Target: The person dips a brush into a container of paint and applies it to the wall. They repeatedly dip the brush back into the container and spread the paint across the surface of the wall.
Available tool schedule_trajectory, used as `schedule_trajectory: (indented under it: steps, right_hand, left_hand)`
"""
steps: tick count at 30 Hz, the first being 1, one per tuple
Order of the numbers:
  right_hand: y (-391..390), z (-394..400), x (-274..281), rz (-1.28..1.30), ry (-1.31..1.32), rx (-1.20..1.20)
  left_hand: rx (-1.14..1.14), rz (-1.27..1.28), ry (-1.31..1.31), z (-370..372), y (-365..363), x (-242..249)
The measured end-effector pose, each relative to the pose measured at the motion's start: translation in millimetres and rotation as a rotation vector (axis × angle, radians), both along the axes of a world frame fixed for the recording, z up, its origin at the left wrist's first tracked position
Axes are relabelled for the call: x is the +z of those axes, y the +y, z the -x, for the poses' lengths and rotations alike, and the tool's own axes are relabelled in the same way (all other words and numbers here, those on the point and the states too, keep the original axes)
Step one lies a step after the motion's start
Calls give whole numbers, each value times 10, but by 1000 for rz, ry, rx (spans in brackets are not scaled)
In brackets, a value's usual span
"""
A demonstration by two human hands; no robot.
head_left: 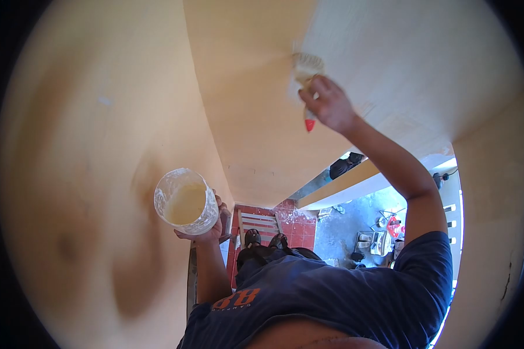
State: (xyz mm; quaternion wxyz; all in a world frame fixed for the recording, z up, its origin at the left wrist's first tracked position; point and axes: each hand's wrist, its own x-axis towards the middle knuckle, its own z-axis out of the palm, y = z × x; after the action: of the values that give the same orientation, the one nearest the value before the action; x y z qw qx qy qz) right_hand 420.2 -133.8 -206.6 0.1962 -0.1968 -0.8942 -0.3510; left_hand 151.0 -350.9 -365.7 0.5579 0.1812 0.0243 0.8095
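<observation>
My right hand (330,106) is closed round a paintbrush (308,68), whose bristles point up against the wall (256,87). The red tip of the brush handle sticks out below my fingers. Around and to the right of the bristles the surface is paler than the tan wall to the left. Lower left, my left hand (214,228) grips a white plastic tub (206,218) from its side and underneath. Pale yellow paint (185,205) lies inside, and white smears coat the tub's walls.
My feet stand on a slatted wooden platform (259,221) above a red tiled floor (300,224) with white spatters. Another wall (99,128) rises close on my left. Lower right, a tray of items (373,242) rests on the grey floor (332,244).
</observation>
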Motion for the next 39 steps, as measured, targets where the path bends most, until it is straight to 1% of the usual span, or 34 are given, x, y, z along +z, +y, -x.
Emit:
schedule_trajectory:
  steps: [1,3,5,7,8,9,11,12,13,15,17,18,19,20,21,22,23,24,26,27,28,29,30,31,32,33,34,35,36,37,38,39]
  right_hand:
    - [63,-16,-196,44,-79,-40]
    - [174,-65,-810,119,-169,54]
    - [114,-69,-1232,408,-147,20]
    - [19,-27,-1230,511,-196,-10]
    - [78,-22,-1141,515,-248,-53]
    - [149,-19,-929,501,-249,-52]
    - [325,-37,-258,501,-95,-185]
    - [362,-44,124,416,-50,-156]
    - [371,-39,535,331,-7,-125]
    - [394,-17,1286,54,130,8]
    - [293,25,1989,-44,236,-16]
    - [173,60,2271,-106,234,-22]
    - [89,81,2446,-168,232,-30]
    - [66,61,2532,-180,231,-31]
    - [43,64,2578,-288,203,-45]
    - [17,65,2620,-395,173,-60]
    - [119,26,2422,-279,164,-125]
    - [254,-62,2120,-308,32,-111]
    - [272,-103,1377,-238,-212,-39]
    - [228,-114,949,-148,-225,8]
    - [165,-154,608,12,-254,65]
    - [150,-177,360,78,-361,122]
    - [-5,-126,399,267,-396,12]
    - [-86,-76,505,454,-419,-100]
    - [-32,-70,701,422,-348,-91]
    - [76,-84,1006,508,-264,-148]
    - [288,-133,1370,482,-227,-109]
    - [320,-121,1894,533,-94,-151]
    - [214,-48,2474,412,-31,-136]
    - [119,29,2981,406,105,-164]
    - [86,57,3468,328,178,-178]
    - [19,79,3895,117,183,-142]
  left_hand:
    - [-4,10,4,2,7,2]
    - [-1,-27,47,53,3,-21]
    - [14,-73,90,66,33,-23]
    - [31,-88,137,81,44,-19]
    - [23,-50,108,79,23,2]
    - [26,-64,108,85,22,-8]
    - [28,-6,118,136,18,-53]
    - [70,-1,129,145,28,-156]
    - [72,-14,129,136,8,-148]
    - [63,16,111,124,7,-123]
    - [71,11,103,115,8,-143]
    - [77,18,95,108,8,-154]
    - [76,6,92,105,-9,-173]
    - [98,72,94,90,-26,-170]
    - [118,141,94,95,-34,-196]
    - [113,131,91,97,-24,-214]
    - [103,115,98,104,-4,-236]
    - [92,97,108,115,14,-247]
    - [87,93,95,126,25,-279]
    - [88,103,82,124,51,-297]
    - [81,77,106,132,60,-287]
    - [79,51,91,135,46,-286]
    - [72,52,130,143,50,-289]
    - [69,53,175,159,69,-302]
    - [74,23,166,165,94,-338]
    - [60,24,155,167,107,-379]
    - [48,27,148,165,113,-396]
    - [57,0,146,164,112,-347]
    - [63,3,167,152,102,-270]
    - [69,10,187,150,113,-258]
    - [79,-11,203,176,154,-341]
    - [85,-31,205,180,183,-369]
